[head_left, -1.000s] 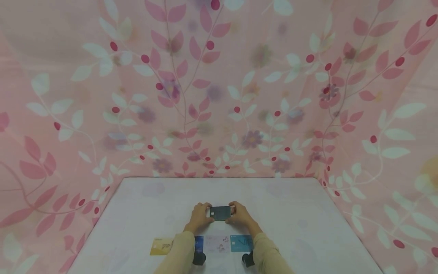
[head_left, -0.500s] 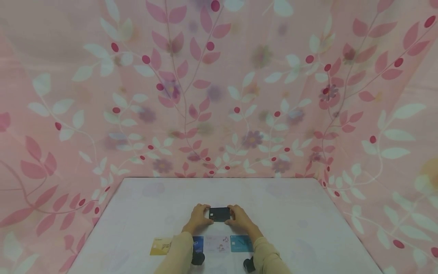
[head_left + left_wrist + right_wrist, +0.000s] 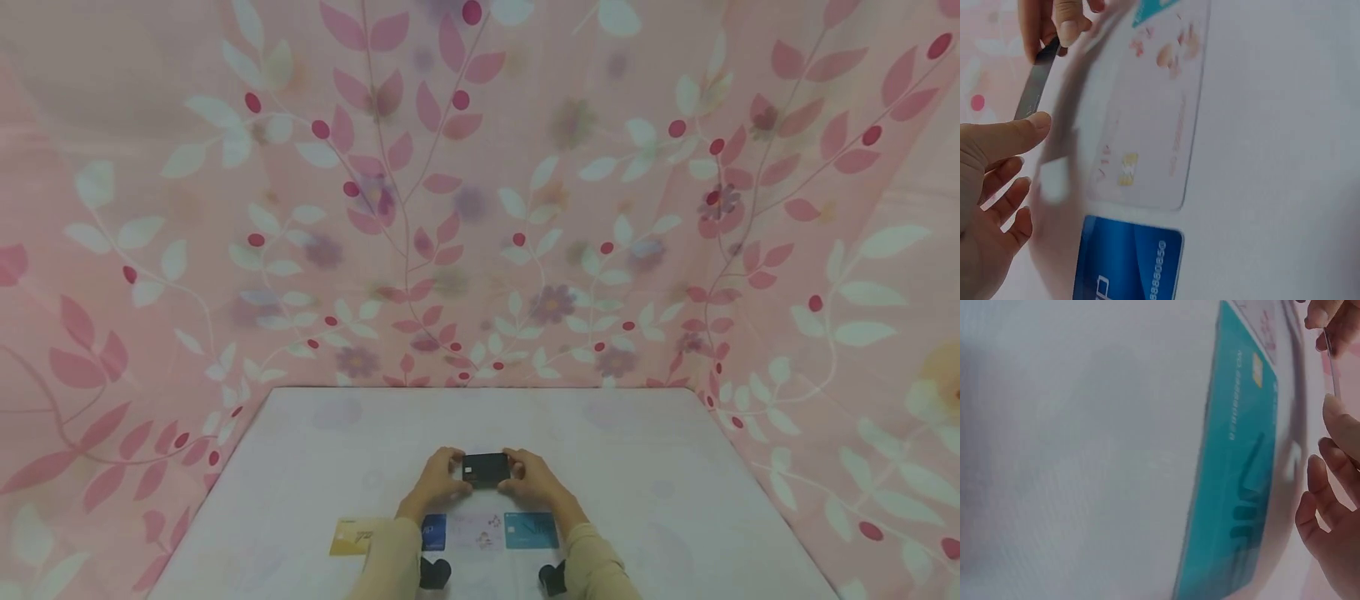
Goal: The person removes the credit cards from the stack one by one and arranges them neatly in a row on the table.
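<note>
Both hands hold up a black card with a small pale chip square, one at each short end. My left hand pinches its left end between thumb and fingers; in the left wrist view the thumb presses its edge. My right hand pinches the right end, with the other fingers loosely bent in the right wrist view. Below the hands lies a row of cards: a gold card partly behind the left sleeve, a blue card, a pale floral VIP card and a teal card.
The cards lie on a white-covered table. Black wrist camera mounts hang below both forearms. Pink leaf-patterned cloth hangs behind and along both sides of the table.
The black card has tilted slightly, its face going from greyish to darker black. It has shifted slightly to the right with both hands since half a second ago.
</note>
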A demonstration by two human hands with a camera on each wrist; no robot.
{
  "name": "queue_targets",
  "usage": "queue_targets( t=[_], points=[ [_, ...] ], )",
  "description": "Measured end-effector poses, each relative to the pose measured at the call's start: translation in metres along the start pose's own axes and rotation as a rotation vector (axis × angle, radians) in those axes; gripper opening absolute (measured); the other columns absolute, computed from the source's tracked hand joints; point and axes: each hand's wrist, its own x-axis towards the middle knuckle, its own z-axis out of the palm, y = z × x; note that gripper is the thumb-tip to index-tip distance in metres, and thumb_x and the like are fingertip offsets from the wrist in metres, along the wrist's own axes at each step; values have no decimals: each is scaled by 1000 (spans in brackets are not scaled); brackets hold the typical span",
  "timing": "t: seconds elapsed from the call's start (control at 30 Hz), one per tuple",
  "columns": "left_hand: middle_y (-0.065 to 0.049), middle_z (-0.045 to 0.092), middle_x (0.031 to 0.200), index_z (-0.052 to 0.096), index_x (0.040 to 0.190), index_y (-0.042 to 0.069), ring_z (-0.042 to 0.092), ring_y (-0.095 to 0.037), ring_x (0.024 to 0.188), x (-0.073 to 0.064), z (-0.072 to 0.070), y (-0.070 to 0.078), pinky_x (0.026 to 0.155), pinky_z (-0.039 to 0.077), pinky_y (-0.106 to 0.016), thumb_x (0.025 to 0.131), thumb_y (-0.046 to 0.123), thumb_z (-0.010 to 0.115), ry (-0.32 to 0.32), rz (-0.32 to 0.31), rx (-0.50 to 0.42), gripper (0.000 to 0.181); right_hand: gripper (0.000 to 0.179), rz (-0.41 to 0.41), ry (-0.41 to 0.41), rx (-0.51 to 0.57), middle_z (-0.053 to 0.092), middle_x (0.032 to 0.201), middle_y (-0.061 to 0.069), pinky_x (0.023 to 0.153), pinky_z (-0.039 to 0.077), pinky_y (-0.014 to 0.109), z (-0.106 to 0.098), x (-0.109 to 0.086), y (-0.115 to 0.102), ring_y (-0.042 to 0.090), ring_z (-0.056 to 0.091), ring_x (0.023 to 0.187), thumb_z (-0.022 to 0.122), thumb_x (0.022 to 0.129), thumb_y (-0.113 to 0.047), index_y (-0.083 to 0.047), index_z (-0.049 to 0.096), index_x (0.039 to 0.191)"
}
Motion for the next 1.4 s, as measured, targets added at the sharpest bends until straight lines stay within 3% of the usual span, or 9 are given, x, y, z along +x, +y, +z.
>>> queue_targets(
  t=[0.1,0.33,0.63,0.9,1.4],
  points=[
    [-14,59,102,56,114,-7,54,-26,89,-3,0,5,78,46,-40,65,8,83,20,31,-16,58,67,-17,8,37,61,107,15,76,49,36,-5,-4,-3,21,57,87,76,77,-18,7,47,133],
    [-16,61,105,57,114,-6,56,-27,90,-6,-2,17,76,47,-35,64,9,83,63,81,-44,59,69,-47,54,41,62,107,19,69,47,28,-18,-12,-11,22,57,82,78,75,-19,7,48,132],
    [-18,61,107,57,115,-7,57,-28,91,-11,-4,36,77,48,-35,66,4,81,67,128,-57,56,65,-109,112,120,60,107,25,61,46,21,-29,-28,-16,19,56,77,77,76,-15,7,49,130],
    [-18,61,105,57,114,-7,57,-29,91,-15,2,47,78,49,-42,65,1,80,89,197,-72,55,62,-131,168,90,61,105,23,60,47,23,-38,-45,-21,10,54,72,76,77,-13,7,51,129],
    [-12,61,107,56,117,-5,57,-26,91,-15,26,74,80,49,-42,66,4,81,86,284,-56,57,63,-32,288,141,61,98,12,59,47,24,-53,-79,-16,10,54,71,78,73,-8,4,52,129]
  ],
)
